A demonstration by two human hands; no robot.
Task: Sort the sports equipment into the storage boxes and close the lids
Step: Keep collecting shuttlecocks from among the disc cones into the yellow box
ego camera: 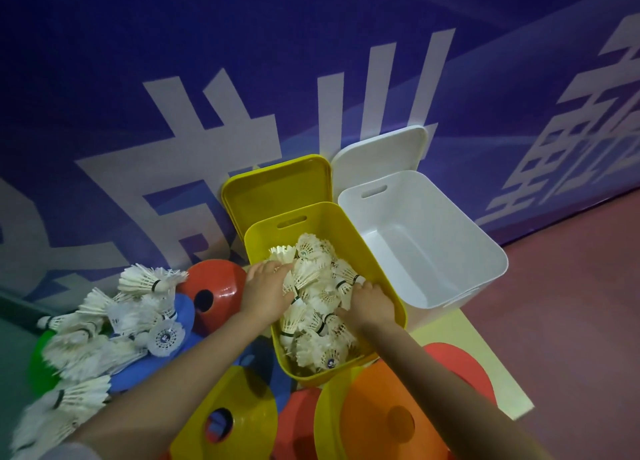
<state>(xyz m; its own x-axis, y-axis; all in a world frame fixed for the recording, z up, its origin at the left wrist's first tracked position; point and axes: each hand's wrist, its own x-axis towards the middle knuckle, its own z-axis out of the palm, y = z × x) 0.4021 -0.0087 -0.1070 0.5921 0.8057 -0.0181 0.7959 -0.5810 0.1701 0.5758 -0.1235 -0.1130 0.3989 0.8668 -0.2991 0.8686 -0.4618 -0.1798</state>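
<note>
Together both hands, left hand (265,291), right hand (372,303), pressing shuttlecocks (318,307), yellow box (263,238)

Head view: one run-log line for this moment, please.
left hand: on shuttlecocks | right hand: on shuttlecocks | yellow box: open, filling | white box: open, empty

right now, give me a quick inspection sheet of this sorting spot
surface: reddish floor with a pale yellow mat under the boxes
job's things: yellow box holds shuttlecocks, lid up; white box holds nothing, lid up
clutter: loose shuttlecocks at left; disc cones, red, blue, yellow, orange, green
hands: left hand and right hand both pressing on the shuttlecocks in the yellow box
cables: nothing seen
surroundings: purple wall banner with white characters
</note>
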